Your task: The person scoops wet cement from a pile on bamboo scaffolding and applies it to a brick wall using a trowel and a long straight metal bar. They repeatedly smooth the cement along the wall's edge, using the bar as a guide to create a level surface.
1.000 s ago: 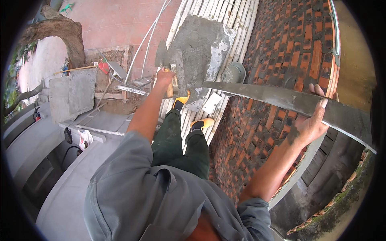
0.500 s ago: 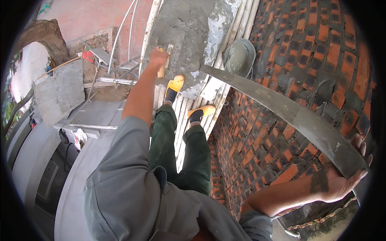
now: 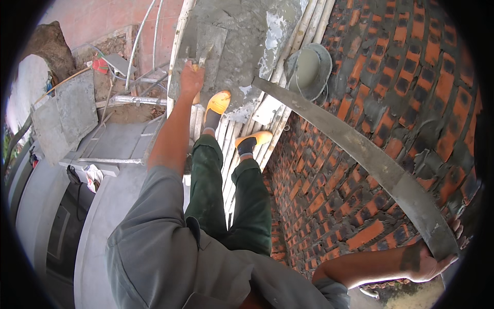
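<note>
My left hand (image 3: 192,78) is closed round the wooden handle of a plastering trowel (image 3: 210,42). Its flat grey blade lies on the wet mortar (image 3: 242,36) spread over the platform ahead of my feet. On the other side, my right hand (image 3: 428,263) grips the lower end of a long grey straightedge (image 3: 355,144), thumb in front and fingers behind. The bar slants up across the brick wall (image 3: 329,185), and its far tip reaches over the platform near the mortar. Whether the bar touches the wall, I cannot tell.
I stand in yellow shoes (image 3: 218,102) on pale poles (image 3: 226,149) laid side by side. A round grey-green bucket-like vessel (image 3: 309,72) rests between platform and wall. Metal tubing (image 3: 123,100) and a grey sheet (image 3: 67,113) are at the left, over a lower level.
My left hand and the trowel have shifted a little forward and left. My right hand and its end of the straightedge sit lower in view. The whole view has shifted slightly.
</note>
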The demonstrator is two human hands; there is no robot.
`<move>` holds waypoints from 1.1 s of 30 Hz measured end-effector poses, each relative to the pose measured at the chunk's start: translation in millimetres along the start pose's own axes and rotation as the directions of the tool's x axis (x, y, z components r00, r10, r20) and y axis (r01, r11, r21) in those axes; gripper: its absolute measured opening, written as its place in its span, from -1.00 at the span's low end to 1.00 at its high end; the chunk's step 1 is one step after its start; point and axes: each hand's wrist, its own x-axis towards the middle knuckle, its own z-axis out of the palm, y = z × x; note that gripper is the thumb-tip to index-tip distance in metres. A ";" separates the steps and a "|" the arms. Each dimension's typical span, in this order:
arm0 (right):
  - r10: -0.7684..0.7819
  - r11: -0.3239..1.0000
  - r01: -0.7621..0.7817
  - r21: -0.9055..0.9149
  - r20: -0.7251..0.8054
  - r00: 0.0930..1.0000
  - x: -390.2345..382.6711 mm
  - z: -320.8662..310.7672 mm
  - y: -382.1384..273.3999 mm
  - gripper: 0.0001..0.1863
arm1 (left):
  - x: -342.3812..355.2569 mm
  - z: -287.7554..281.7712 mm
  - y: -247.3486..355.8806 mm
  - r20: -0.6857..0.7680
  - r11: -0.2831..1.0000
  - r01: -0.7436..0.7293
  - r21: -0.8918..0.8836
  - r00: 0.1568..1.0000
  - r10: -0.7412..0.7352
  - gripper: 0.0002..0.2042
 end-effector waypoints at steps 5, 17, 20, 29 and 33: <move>0.023 1.000 -0.021 0.021 -0.108 0.994 4.0 -1.0 3.4 -0.40 | -80.5 26.9 19.4 0.268 0.999 -0.042 0.022 0.963 0.035 -0.34; -0.067 0.998 0.065 -0.018 -0.070 0.995 1.4 -15.5 19.2 -0.37 | -111.8 133.2 42.7 0.718 0.921 0.388 -0.038 0.652 -0.245 -0.34; 0.009 0.995 -0.005 0.097 -0.037 0.999 13.3 -35.1 25.9 -0.43 | -143.6 91.8 73.2 0.757 0.906 0.413 -0.094 0.621 -0.205 -0.42; 0.075 0.937 -0.091 0.337 0.061 0.995 16.7 -37.9 19.3 -0.27 | -289.3 -79.0 251.8 0.847 0.842 0.470 -0.264 0.531 -0.030 -0.54; 0.123 0.924 -0.144 0.354 0.083 0.989 11.4 -36.1 2.8 -0.23 | -341.7 -157.1 337.3 0.849 0.877 0.304 -0.373 0.493 0.190 -0.57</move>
